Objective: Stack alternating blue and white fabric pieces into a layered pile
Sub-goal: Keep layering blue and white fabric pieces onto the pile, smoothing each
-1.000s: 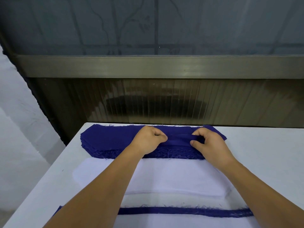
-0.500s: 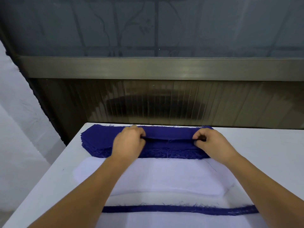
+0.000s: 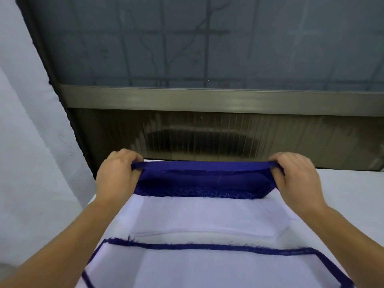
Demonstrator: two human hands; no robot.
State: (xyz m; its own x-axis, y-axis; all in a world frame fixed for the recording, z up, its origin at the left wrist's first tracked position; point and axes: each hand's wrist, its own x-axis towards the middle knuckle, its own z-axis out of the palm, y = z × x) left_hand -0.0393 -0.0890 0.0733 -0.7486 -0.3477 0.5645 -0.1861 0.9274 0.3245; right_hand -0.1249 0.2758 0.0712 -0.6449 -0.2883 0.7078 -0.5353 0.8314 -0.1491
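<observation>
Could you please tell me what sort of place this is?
Probably a small sewing or fabric-cutting workspace: frayed blue fabric pieces and white fabric pieces piled on a white table beside a window.

White desk (image 3: 353, 190), bare surface showing on the right side & a sliver at far left edge. Three fabric lots lie on it, front to back: nearest the person, layered pile (image 3: 207, 267) w/ a white piece on top & a blue piece's frayed edge poking out round far side and corners; mid-desk, white fabric stack (image 3: 203, 215), flat; at the far edge, blue fabric stack (image 3: 197, 189), frayed near edge touching the white stack.
</observation>
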